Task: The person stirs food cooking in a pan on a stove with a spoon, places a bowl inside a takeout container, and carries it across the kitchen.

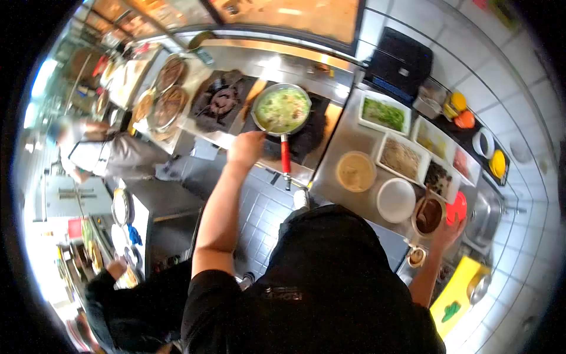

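Note:
My left hand point(246, 148) is closed beside the near rim of a frying pan point(254, 115) on the stove. A thin utensil seems to run from the fist into the pan, but its kind is not clear. Chopped green and pale food point(284, 109) fills the pan, whose red handle point(286, 154) points toward me, untouched. Far to the right, my right hand point(448, 235) has its fingers at the lower edge of a red lid or shallow bowl point(456, 206) and appears to grip it. Just left of that hand stands a tub of dark brown sauce point(428, 215).
White trays of chopped greens point(383, 114) and other ingredients line the right counter, with a beige tub point(355, 171) and a round white container point(395, 200). A sink point(486, 218) and yellow board point(457, 295) lie farther right. Two people point(118, 153) are at the left.

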A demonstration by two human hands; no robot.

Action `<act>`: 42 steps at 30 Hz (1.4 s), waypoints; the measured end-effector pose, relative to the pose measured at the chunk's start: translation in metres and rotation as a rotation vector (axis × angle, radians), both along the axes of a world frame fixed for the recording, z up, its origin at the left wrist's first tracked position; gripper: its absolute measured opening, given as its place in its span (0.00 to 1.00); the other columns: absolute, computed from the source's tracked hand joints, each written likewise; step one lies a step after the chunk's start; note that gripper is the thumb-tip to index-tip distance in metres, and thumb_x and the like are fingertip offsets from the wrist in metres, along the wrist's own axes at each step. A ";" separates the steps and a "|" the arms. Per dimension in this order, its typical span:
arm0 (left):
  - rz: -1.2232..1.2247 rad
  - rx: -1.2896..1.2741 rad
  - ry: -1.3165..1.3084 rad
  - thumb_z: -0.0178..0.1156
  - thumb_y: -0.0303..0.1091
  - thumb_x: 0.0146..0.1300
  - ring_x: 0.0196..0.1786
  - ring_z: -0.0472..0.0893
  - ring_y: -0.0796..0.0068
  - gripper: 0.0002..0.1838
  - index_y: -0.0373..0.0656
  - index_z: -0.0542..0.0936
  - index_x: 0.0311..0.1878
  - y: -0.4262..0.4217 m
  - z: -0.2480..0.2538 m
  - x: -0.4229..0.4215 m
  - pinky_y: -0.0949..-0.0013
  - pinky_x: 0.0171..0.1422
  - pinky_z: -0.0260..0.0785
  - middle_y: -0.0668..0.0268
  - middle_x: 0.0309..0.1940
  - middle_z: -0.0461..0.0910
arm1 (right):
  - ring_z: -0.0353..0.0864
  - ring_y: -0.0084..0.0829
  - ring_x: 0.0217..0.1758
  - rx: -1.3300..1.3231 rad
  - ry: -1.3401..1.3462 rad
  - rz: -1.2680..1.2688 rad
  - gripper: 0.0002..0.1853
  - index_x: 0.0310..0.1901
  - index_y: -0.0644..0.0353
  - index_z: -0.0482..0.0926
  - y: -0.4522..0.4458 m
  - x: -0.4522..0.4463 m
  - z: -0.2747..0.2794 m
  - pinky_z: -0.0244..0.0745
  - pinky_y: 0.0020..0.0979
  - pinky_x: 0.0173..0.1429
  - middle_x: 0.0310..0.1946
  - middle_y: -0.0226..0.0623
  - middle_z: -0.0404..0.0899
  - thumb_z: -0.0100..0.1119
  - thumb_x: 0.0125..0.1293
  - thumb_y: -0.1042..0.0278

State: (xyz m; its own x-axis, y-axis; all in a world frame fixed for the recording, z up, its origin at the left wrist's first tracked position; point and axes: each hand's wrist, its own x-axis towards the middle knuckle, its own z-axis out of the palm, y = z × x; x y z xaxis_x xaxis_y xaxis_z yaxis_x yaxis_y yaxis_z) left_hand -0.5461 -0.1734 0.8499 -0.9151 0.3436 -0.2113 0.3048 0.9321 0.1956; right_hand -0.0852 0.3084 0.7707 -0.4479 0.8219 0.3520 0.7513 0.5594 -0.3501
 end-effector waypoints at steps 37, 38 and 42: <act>0.027 0.166 0.038 0.62 0.35 0.68 0.26 0.84 0.66 0.10 0.37 0.82 0.41 -0.023 -0.029 0.022 0.62 0.32 0.75 0.60 0.26 0.84 | 0.62 0.57 0.77 -0.017 0.035 -0.060 0.25 0.66 0.59 0.76 0.004 0.012 -0.004 0.65 0.49 0.76 0.74 0.57 0.61 0.63 0.68 0.67; 0.125 0.298 -0.143 0.63 0.36 0.68 0.24 0.81 0.70 0.11 0.37 0.83 0.42 -0.024 -0.018 0.016 0.65 0.29 0.72 0.63 0.24 0.82 | 0.62 0.57 0.77 -0.014 0.026 -0.056 0.25 0.66 0.59 0.76 0.005 0.012 -0.006 0.65 0.49 0.76 0.74 0.57 0.61 0.63 0.68 0.67; 0.506 0.749 -0.539 0.65 0.35 0.68 0.19 0.67 0.85 0.12 0.34 0.86 0.45 -0.029 0.007 0.019 0.74 0.23 0.57 0.74 0.21 0.75 | 0.62 0.55 0.78 -0.019 0.006 -0.065 0.26 0.67 0.60 0.74 0.001 0.009 -0.007 0.64 0.48 0.77 0.75 0.56 0.61 0.62 0.67 0.68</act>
